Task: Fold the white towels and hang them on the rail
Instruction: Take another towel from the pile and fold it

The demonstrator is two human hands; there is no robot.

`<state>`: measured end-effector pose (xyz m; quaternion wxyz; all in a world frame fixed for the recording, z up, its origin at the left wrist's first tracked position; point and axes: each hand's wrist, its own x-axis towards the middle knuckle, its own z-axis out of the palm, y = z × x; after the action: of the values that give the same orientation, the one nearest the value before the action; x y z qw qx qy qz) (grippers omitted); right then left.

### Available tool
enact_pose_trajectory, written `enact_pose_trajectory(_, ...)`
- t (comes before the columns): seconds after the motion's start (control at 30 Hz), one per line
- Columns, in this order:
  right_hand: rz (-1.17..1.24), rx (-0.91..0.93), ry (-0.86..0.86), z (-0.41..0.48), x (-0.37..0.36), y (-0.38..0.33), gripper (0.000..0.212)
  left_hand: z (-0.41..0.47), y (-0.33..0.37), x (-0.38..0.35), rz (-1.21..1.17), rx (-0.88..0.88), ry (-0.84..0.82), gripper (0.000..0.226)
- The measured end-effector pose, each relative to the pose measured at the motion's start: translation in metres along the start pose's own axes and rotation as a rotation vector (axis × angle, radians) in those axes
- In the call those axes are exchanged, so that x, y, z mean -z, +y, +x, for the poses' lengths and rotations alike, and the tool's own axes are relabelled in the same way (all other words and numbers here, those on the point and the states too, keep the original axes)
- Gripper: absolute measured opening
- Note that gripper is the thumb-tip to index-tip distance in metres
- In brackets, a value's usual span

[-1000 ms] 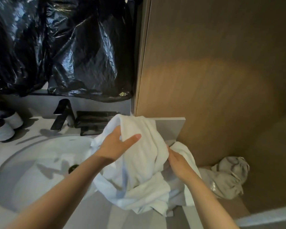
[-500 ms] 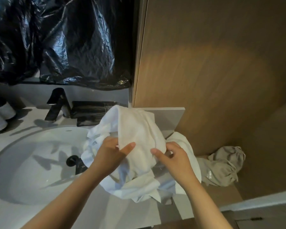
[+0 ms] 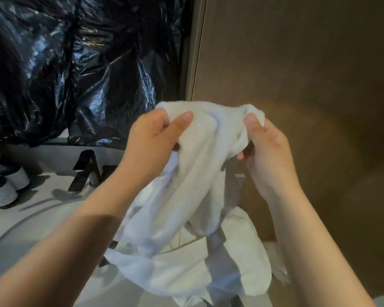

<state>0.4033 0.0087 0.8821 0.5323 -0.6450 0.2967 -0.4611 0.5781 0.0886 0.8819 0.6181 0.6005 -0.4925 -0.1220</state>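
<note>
white towel point(image 3: 200, 173): held up in the air at the middle of the view. Its top edge is bunched and stretched between both hands, and the rest hangs toward six o'clock in loose folds.
left hand point(image 3: 153, 138): at ten o'clock from the towel's middle. The thumb lies on the near face and the fingers curl behind, pinching the top-left edge.
right hand point(image 3: 267, 149): at two o'clock from the towel's middle. The thumb presses the near face and the fingers curl behind, pinching the top-right corner.
white heap point(image 3: 242, 269): crumpled cloth at five o'clock, under the hanging towel. Whether it is part of the same towel or a second one cannot be told.
sink basin point(image 3: 20, 235): pale round bowl at eight o'clock, partly hidden by the left forearm.
faucet point(image 3: 84, 171): black and angular, at nine o'clock, behind the basin.
bottles point(image 3: 2, 187): two dark ones with white labels, side by side on the countertop point(image 3: 42, 196) at the far nine o'clock edge.
black plastic sheeting point(image 3: 75, 63): glossy and wrinkled, covering the wall above the sink from ten to twelve o'clock.
wooden panel point(image 3: 308, 85): brown wall face from one to four o'clock, behind the right hand.
</note>
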Motion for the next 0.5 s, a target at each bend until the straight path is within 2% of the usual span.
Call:
enact_pose_trajectory(0.1,-0.024,0.041,0.043,0.013,0.001,-0.024,0.034,0.024,0.017,0.009,-0.034,-0.08,-0.004,0.046)
enact_pose_trajectory(0.27,-0.024,-0.032,0.111,0.016,0.001,-0.019,0.035,0.021,0.007,-0.001,-0.007,-0.01,-0.078,0.039)
enact_pose_trajectory(0.43,0.046,0.045,0.129,0.021,0.003,-0.015,0.026,0.028,-0.003,-0.005,-0.078,-0.033,-0.05,0.04)
enact_pose_trajectory(0.5,0.021,0.019,0.126,0.023,0.005,-0.003,0.024,0.028,-0.017,-0.01,0.018,-0.004,-0.026,0.044)
